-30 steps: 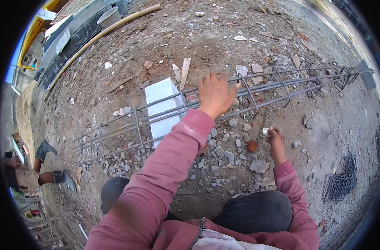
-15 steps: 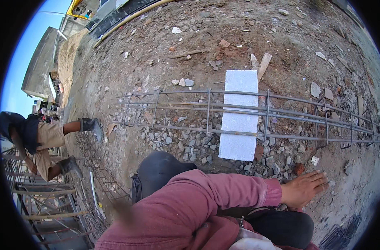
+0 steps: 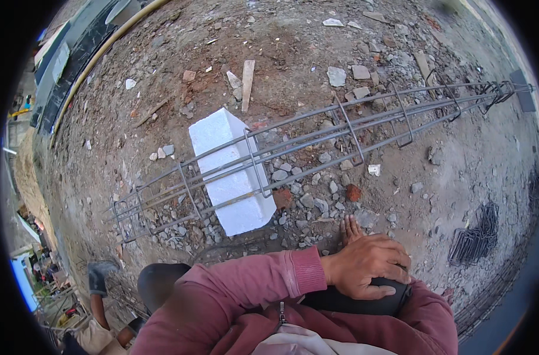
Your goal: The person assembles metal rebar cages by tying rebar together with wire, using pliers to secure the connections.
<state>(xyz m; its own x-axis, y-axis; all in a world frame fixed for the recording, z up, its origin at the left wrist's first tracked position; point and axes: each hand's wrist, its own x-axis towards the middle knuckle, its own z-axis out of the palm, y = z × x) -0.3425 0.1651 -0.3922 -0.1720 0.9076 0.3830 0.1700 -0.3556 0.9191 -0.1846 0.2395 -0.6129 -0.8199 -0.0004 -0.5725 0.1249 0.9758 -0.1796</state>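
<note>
Over stony ground (image 3: 263, 35), the steel rebar cage (image 3: 308, 142) stretches from left to far right, crossing above a white block (image 3: 231, 183). Bent steel ties (image 3: 474, 235) lie right. The left hand (image 3: 367, 263) drapes over the dark right knee (image 3: 352, 305), thumb apart from its fingers; the right hand (image 3: 352, 228) is mostly hidden, so its grip cannot be told.

A rebar cage (image 3: 350, 125) and strewn rubble (image 3: 308, 201) show an outdoor building site (image 3: 414, 216)
</note>
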